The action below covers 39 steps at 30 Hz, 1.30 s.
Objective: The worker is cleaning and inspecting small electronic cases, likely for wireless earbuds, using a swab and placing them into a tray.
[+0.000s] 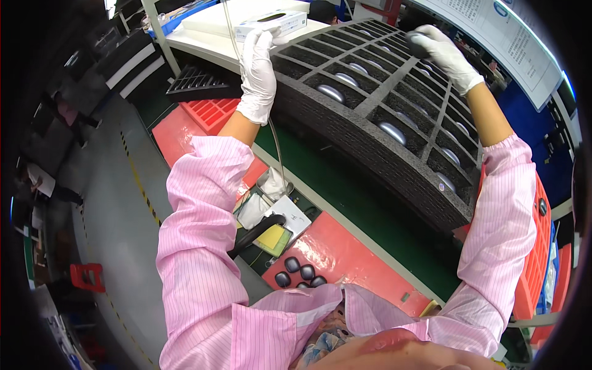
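Observation:
A thick black foam tray with many compartments [370, 115] lies on what looks like a stack of similar trays. Shiny dark rounded pieces [331, 93] sit in several compartments; others hold none that I can see. My left hand [258, 77], in a white glove, is open at the tray's left corner with its fingers stretched upward. Whether it touches the tray I cannot tell. Over the tray's far right part, my gloved right hand [441, 55] grips a dark rounded piece [419, 45] from above.
A white tissue box [271, 23] stands on the shelf beyond my left hand. Below, several dark rounded pieces [300, 269] lie on a red mat [354, 253], near a yellow pad [271, 238]. Red slotted trays [535, 246] stand at the right. A thin tube [275, 145] hangs beside my left forearm.

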Motion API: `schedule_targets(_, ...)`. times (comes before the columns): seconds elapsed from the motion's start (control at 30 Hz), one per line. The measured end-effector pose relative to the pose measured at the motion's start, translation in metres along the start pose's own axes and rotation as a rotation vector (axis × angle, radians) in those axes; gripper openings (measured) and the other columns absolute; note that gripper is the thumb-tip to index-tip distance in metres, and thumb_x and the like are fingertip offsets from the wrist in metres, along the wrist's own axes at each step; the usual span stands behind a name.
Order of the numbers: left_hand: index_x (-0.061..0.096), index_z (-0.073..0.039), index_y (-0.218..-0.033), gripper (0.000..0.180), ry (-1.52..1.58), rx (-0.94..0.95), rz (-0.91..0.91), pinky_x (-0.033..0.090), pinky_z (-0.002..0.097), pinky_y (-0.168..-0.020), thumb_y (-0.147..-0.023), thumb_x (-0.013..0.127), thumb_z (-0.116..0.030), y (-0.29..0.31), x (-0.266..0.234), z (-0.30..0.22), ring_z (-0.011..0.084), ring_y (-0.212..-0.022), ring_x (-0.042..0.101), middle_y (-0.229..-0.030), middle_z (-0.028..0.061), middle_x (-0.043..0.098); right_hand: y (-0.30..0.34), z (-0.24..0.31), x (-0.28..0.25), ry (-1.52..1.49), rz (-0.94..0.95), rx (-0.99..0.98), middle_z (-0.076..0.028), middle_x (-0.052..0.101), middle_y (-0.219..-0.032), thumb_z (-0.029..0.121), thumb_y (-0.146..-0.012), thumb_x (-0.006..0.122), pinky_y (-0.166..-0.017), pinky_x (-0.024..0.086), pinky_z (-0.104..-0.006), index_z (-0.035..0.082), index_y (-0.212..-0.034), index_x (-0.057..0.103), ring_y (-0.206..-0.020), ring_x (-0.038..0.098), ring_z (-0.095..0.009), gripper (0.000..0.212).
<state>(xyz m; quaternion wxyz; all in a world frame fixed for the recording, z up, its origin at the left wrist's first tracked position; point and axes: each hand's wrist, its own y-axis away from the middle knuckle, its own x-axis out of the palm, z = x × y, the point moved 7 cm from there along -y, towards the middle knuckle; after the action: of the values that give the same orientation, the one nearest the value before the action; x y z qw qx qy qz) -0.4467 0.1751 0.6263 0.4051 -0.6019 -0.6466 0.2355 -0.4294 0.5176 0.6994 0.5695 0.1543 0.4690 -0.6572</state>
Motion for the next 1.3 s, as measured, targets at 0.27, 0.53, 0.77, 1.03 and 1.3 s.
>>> schedule_targets(0.27, 0.052, -0.003, -0.123, 0.041, -0.038, -0.013, 0.097, 0.036, 0.0298, -0.101, -0.099, 0.041, -0.034, 0.032, 0.008, -0.02, 0.0171, -0.111, 0.052, -0.119, 0.0089, 0.056, 0.018, 0.156, 0.148, 0.119, 0.17, -0.458, -0.017, 0.064, -0.095, 0.03, -0.085, 0.062, -0.08, 0.049, -0.039, 0.004, -0.105, 0.061, -0.09, 0.062, -0.03, 0.033)
schedule_targets(0.53, 0.043, -0.001, -0.13, 0.045, -0.098, -0.222, 0.236, 0.042, 0.0339, -0.096, -0.089, 0.057, -0.011, 0.127, -0.038, -0.106, 0.0191, -0.111, 0.053, -0.123, 0.0117, 0.052, 0.116, 0.186, 0.063, 0.248, 0.189, -0.479, -0.02, 0.063, -0.099, 0.02, -0.089, 0.057, -0.083, 0.048, -0.0392, 0.0, -0.104, 0.062, -0.094, 0.06, -0.035, 0.026)
schedule_targets(0.77, 0.054, 0.0, -0.118, 0.034, -0.087, -0.766, 0.545, 0.046, 0.0269, -0.085, -0.085, 0.055, 0.002, 0.328, -0.04, -0.113, 0.0148, -0.092, 0.06, -0.102, 0.0083, 0.061, 0.332, 0.153, 0.019, -0.137, 0.129, -0.248, -0.016, 0.063, -0.092, -0.002, -0.088, 0.047, -0.078, 0.048, -0.0341, -0.003, -0.099, 0.062, -0.087, 0.061, -0.025, 0.018)
schedule_targets(1.03, 0.048, -0.002, -0.128, 0.042, -0.222, -1.149, 1.127, 0.045, 0.032, -0.092, -0.089, 0.06, -0.014, 0.509, 0.047, -0.031, 0.0189, -0.106, 0.057, -0.117, 0.0131, 0.058, 0.618, -0.047, 0.202, -0.278, 0.181, 0.765, -0.012, 0.065, -0.099, 0.007, -0.091, 0.054, -0.086, 0.048, -0.0336, 0.003, -0.101, 0.064, -0.095, 0.062, -0.025, 0.016)
schedule_targets(1.3, 0.043, -0.004, -0.135, 0.064, -0.625, -0.65, 1.229, 0.043, 0.038, -0.097, -0.084, 0.06, -0.039, 0.528, 0.277, 0.119, 0.033, -0.118, 0.053, -0.131, 0.0187, 0.052, 0.745, -0.074, 0.205, -0.083, 0.111, 0.649, -0.011, 0.064, -0.093, 0.011, -0.086, 0.055, -0.078, 0.049, -0.039, 0.006, -0.099, 0.064, -0.088, 0.061, -0.03, 0.017)
